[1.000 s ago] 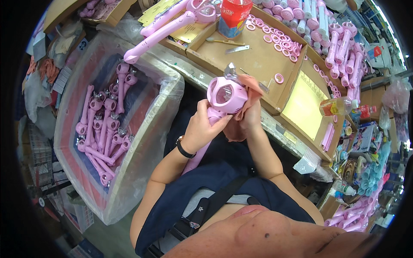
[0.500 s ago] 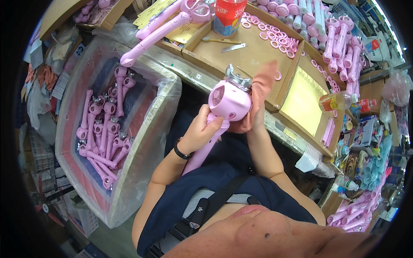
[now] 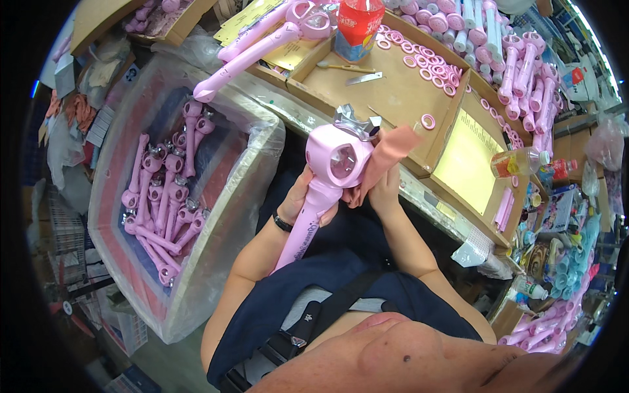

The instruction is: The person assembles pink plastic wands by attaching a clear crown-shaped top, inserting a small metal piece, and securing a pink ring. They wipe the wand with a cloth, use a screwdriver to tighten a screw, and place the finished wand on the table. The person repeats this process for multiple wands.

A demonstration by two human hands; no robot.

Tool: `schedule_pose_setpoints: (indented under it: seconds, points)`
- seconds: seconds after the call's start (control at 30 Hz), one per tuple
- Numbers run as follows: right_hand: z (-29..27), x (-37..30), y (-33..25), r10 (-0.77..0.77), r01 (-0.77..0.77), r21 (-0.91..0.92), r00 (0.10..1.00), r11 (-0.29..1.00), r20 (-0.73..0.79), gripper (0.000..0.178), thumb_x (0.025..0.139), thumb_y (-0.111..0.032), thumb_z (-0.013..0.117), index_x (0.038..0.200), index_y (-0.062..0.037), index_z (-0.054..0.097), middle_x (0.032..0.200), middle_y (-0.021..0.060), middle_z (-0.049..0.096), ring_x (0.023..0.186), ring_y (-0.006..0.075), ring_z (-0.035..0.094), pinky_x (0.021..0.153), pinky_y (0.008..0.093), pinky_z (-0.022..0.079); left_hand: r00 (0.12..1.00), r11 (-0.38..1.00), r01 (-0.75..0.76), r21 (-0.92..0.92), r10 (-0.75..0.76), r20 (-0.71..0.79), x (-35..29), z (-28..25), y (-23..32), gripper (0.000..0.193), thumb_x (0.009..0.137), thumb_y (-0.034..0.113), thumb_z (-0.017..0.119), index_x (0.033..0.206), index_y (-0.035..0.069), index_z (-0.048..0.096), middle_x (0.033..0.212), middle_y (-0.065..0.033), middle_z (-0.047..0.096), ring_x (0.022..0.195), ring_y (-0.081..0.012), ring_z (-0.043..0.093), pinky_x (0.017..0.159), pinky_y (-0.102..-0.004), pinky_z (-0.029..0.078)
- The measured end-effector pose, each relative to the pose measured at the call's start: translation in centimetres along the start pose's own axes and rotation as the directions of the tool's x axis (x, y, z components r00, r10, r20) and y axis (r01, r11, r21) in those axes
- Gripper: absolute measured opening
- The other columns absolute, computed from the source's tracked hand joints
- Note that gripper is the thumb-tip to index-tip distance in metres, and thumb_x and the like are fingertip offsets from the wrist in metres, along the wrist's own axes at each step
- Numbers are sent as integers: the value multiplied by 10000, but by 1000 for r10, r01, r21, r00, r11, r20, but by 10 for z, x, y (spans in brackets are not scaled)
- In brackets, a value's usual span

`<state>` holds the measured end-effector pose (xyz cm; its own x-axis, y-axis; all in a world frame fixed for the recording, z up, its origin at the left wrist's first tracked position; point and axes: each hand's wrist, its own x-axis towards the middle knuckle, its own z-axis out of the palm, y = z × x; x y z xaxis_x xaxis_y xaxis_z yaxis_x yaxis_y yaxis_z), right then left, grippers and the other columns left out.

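Observation:
A pink toy wand [image 3: 325, 152] with a round windowed head and a silver crown [image 3: 357, 122] on top is held tilted in front of my body. My left hand [image 3: 303, 200] is closed around its handle, just below the head. An orange-pink cloth [image 3: 383, 159] lies against the right side of the wand's head. My right hand [image 3: 385, 191] grips this cloth from below; its fingers are partly hidden behind it. A dark band circles my left wrist.
On my left, a plastic-lined bin [image 3: 265, 141] holds several pink wands. Ahead stands a table with cardboard trays [image 3: 341, 92] holding pink rings [image 3: 436, 69], a knife blade [image 3: 364, 78] and a red-labelled bottle [image 3: 358, 29]. Two larger wands [image 3: 252, 54] overhang the table's left edge. More wands [image 3: 524, 72] are piled far right.
My left hand has turned the wand, so its clear window now faces toward the right and printing shows on the handle. The cloth in my right hand has shifted lower along the head.

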<state>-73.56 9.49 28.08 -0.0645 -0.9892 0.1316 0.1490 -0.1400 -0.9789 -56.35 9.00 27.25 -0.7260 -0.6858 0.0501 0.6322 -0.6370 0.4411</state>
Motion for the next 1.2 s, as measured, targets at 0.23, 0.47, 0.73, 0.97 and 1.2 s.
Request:
schedule_pose_setpoints:
  seconds: [0.23, 0.47, 0.73, 0.97, 1.2]
  points:
    - [25, -5, 4, -208, 210, -94, 978, 973, 36, 667, 922, -111, 516, 1438, 32, 120, 1488, 178, 220, 1356, 247, 273, 1108, 354, 200, 993, 985, -97, -142, 86, -82, -3, -1, -3, 672, 924, 597, 346, 1333, 65, 362, 923, -204, 613, 427, -200, 559, 362, -257, 451]
    - [-8, 42, -33, 204, -223, -88, 962, 971, -179, 235, 960, -83, 453, 1151, 13, 551, 981, 75, 644, 807, 115, 589, 728, 239, 474, 998, 982, 62, -176, -57, 33, -12, -17, -3, 810, 887, 656, 363, 1293, -44, 351, 933, -197, 559, 373, -159, 482, 293, -235, 338]
    - [-13, 55, -65, -174, 166, -55, 949, 985, -262, 148, 945, -99, 522, 1055, -13, 571, 840, 1, 584, 697, 21, 503, 590, 166, 412, 961, 826, 107, -554, 56, 269, -7, -28, -6, 815, 908, 588, 382, 1259, -146, 340, 988, -229, 536, 403, -176, 513, 317, -248, 380]
    - [-7, 39, -54, 52, -48, 40, 993, 998, -110, 180, 929, -29, 513, 1105, 7, 525, 1117, 100, 605, 890, 96, 595, 786, 221, 482, 963, 814, 115, -569, 50, 266, -9, -25, -7, 804, 915, 569, 383, 1261, -154, 325, 988, -242, 531, 410, -187, 522, 319, -245, 383]
    - [27, 19, -53, 32, -32, -134, 999, 991, -3, 410, 786, -139, 748, 1058, -15, 467, 952, 95, 583, 752, 117, 587, 639, 224, 482, 983, 847, 72, -527, 30, 182, -6, -18, -10, 693, 927, 570, 359, 1367, 37, 308, 973, -260, 536, 406, -219, 543, 330, -238, 440]
